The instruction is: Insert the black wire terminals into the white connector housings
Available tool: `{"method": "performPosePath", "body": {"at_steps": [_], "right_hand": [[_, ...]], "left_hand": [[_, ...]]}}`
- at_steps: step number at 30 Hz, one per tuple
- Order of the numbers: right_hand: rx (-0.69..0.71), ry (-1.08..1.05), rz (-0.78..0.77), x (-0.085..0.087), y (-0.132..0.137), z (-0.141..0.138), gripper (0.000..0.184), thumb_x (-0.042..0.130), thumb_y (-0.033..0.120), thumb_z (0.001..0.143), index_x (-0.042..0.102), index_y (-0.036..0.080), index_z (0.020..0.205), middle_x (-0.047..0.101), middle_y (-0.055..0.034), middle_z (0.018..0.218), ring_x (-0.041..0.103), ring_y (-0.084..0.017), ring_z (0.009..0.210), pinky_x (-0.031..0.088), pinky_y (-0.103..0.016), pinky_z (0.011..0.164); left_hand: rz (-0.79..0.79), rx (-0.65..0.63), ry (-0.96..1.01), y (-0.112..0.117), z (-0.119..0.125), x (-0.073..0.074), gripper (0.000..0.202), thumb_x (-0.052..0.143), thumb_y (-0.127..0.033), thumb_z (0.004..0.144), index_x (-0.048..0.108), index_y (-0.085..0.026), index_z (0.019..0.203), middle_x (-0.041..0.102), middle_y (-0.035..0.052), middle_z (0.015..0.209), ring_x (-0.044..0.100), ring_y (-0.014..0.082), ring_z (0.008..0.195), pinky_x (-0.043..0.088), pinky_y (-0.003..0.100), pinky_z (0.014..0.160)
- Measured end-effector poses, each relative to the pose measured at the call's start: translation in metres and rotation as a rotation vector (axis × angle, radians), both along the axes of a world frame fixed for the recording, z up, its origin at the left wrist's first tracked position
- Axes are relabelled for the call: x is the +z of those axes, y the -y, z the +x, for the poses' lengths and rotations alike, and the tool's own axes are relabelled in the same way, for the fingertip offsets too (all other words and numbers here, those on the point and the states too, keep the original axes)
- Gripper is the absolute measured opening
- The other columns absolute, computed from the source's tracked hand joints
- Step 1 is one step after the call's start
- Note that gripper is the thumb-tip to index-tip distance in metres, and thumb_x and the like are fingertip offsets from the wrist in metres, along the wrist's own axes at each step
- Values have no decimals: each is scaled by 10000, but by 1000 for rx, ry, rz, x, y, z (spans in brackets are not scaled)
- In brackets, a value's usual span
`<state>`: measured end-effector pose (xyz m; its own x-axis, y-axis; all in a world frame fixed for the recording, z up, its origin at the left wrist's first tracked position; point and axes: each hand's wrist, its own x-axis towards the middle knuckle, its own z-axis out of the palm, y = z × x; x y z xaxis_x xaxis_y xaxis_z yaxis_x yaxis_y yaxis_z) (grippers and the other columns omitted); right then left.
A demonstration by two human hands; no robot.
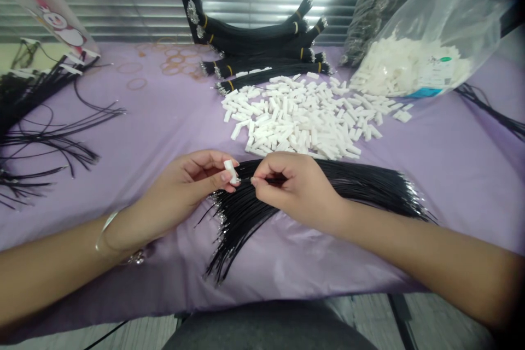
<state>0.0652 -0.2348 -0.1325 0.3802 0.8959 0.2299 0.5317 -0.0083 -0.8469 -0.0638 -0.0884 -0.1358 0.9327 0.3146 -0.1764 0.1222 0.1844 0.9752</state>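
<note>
My left hand [200, 178] pinches a small white plastic connector housing [231, 170] between thumb and fingers. Close to its right, my right hand [289, 183] is closed in a pinch on the end of a thin black wire, whose metal tip points at the housing. Whether the tip is inside the housing I cannot tell. Beneath both hands lies a fanned bundle of black wires [361, 180] with silvery metal ends at both sides. Just beyond the hands spreads a heap of white connector housings [303, 120].
Rubber-banded black wire bundles [262, 38] lie stacked at the back, beside loose rubber bands [176, 60]. A clear plastic bag [410, 60] of white housings stands back right. At left are wires with white housings [36, 87] and a cup [49, 11] with a straw. Purple cloth [156, 120] covers the table.
</note>
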Motion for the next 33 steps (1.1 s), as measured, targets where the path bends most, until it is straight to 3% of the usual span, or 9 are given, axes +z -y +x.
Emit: {"method": "performPosePath", "body": {"at_steps": [10, 23, 33], "right_hand": [[6, -1, -20, 0, 1, 1, 111, 570, 119, 718, 556, 143, 611, 496, 49, 553, 429, -49, 521, 330, -168, 500], [30, -10, -100, 3, 2, 2, 133, 550, 139, 736, 549, 141, 602, 479, 56, 528, 414, -44, 498, 318, -166, 473], [40, -9, -105, 5, 1, 2, 147, 550, 131, 733, 537, 133, 587, 468, 62, 515, 402, -32, 488, 314, -154, 466]], "left_hand": [[13, 9, -20, 0, 0, 1, 98, 667, -206, 768, 657, -179, 862, 631, 15, 798, 583, 107, 725, 486, 191, 702], [69, -18, -15, 1, -1, 1, 81, 652, -198, 790, 651, -185, 870, 619, -11, 799, 584, 63, 710, 475, 118, 686], [91, -25, -17, 1, -1, 3, 79, 647, -180, 789, 646, -164, 866, 627, -7, 793, 586, 65, 694, 483, 135, 684]]}}
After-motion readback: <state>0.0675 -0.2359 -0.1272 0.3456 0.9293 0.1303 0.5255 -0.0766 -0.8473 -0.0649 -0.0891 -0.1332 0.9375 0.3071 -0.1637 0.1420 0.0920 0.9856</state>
